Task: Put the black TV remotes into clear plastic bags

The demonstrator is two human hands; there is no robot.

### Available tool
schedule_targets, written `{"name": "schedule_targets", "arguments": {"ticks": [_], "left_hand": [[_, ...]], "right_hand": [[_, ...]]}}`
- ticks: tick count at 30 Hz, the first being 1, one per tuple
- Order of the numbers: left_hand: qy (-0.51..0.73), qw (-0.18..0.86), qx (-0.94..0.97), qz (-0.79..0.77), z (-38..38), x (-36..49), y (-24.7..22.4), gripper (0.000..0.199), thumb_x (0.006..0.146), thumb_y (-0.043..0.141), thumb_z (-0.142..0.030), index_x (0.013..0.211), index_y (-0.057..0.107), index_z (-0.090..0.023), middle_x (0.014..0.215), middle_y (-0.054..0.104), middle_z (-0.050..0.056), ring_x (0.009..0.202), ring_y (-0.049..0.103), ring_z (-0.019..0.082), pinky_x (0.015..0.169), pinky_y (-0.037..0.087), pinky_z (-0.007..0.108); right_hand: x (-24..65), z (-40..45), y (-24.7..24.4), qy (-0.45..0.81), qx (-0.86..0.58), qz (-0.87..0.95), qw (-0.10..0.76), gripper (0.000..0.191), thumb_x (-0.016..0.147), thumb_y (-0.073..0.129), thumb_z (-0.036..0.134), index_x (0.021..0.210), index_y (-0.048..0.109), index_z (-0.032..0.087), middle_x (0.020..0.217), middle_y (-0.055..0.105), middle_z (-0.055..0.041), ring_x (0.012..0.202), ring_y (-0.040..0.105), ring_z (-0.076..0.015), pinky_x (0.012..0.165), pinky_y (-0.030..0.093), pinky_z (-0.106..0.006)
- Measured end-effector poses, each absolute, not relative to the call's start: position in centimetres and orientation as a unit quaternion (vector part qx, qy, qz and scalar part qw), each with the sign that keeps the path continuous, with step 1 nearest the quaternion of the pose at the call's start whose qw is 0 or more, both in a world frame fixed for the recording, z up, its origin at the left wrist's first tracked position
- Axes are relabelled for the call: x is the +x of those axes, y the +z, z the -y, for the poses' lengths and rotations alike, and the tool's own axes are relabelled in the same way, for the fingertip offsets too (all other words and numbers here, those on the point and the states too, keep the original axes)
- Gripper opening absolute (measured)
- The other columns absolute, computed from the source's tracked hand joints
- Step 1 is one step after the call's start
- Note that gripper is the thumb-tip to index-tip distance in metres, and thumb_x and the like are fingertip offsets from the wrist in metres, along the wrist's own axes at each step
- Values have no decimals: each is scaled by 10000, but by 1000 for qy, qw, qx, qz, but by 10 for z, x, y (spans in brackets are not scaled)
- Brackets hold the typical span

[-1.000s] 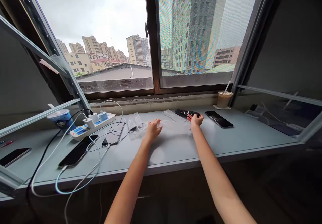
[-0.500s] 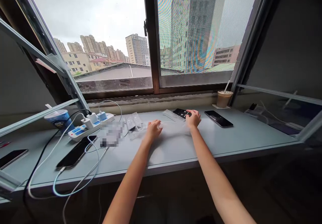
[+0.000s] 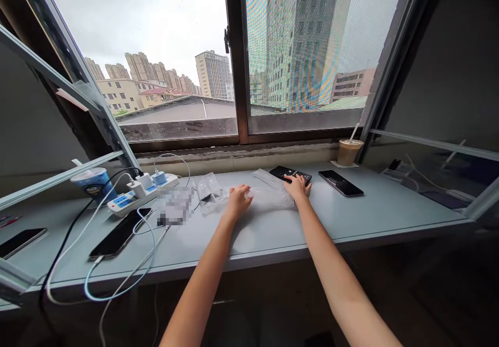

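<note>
Remote (image 3: 281, 172) at one o'clock, right hand (image 3: 297, 187) over it, grip unclear; left hand (image 3: 238, 200) pinches bag (image 3: 268, 198): best held steady.

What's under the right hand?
The right hand covers part of the remote, whose far side shows beyond it; clear plastic shows beside the hand. What lies directly beneath is covered, so I can't tell whether plastic is there too.

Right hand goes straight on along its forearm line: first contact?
The black remote control, right at the fingertips of the right hand; from this one view I can't tell whether they already touch. Beyond it, likely the wall below the window.
</note>
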State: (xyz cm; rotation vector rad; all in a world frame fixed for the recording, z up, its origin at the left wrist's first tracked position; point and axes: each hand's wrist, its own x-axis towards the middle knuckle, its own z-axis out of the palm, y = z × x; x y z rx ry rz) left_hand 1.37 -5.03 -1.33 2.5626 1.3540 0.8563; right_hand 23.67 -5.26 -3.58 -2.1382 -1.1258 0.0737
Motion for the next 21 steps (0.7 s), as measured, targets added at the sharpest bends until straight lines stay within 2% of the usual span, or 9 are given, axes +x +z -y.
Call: {"name": "schedule_targets", "arguments": {"ticks": [3, 7, 10, 13, 15, 16, 19, 21], "left_hand": [[291, 73, 848, -437, 54, 14, -11, 142, 732, 507, -181, 846, 588, -207, 902, 642, 27, 929, 578, 199, 863, 329, 342], [332, 89, 835, -430, 55, 15, -10, 318, 688, 542, -152, 1001, 530, -211, 954, 622, 18, 951, 565, 181, 872, 328, 333], [351, 68, 820, -446, 52, 15, -11, 238, 711, 505, -109, 922, 549, -208, 952, 605, 22, 949, 553, 176, 881, 325, 335], [355, 45, 816, -455, 51, 14, -11, 170, 719, 526, -112, 838, 586, -216, 935, 590, 23, 927, 549, 180, 891, 325, 344], [364, 37, 814, -452, 51, 14, -10, 164, 718, 547, -114, 824, 608, -223, 927, 584, 24, 933, 545, 185, 894, 329, 346], [369, 34, 812, -450, 51, 14, -10, 167, 719, 553, -112, 821, 618, -226, 923, 583, 24, 935, 543, 186, 894, 333, 346], [389, 21, 806, -446, 50, 15, -10, 166, 726, 568, -109, 793, 653, -235, 940, 576, 30, 944, 539, 188, 890, 343, 349], [403, 9, 800, -444, 50, 15, -11, 166, 740, 573, -120, 771, 675, -248, 984, 567, 34, 976, 529, 195, 893, 347, 351]], "right_hand": [[240, 54, -34, 36, -844, 412, 342, 377, 795, 535, 313, 1162, 614, 275, 1398, 379, -98, 1336, 206, -277, 1049, 41, -576], [242, 54, -32, 36, -849, 380, 366, 388, 783, 541, 335, 1150, 624, 243, 1408, 360, -118, 1344, 190, -286, 1051, 16, -574], [239, 54, -29, 18, -821, 385, 423, 338, 751, 573, 332, 1053, 669, 218, 1342, 447, -136, 1294, 288, -291, 1042, 23, -591], [234, 54, -24, -25, -761, 418, 495, 256, 718, 591, 352, 913, 699, 225, 1199, 571, -114, 1182, 412, -283, 1034, 25, -597], [231, 55, -20, -44, -724, 429, 538, 241, 710, 585, 392, 831, 702, 219, 1111, 620, -96, 1111, 469, -271, 1041, 97, -559], [230, 55, -18, -27, -705, 436, 558, 260, 711, 576, 420, 802, 701, 211, 1060, 641, -90, 1064, 504, -263, 1031, 177, -523], [224, 57, -13, 141, -623, 494, 589, 386, 710, 540, 532, 753, 693, 180, 870, 682, -77, 862, 597, -222, 853, 406, -374], [218, 60, -10, 263, -564, 549, 558, 446, 678, 558, 582, 753, 693, 163, 792, 683, -74, 757, 604, -192, 734, 436, -310]]}}
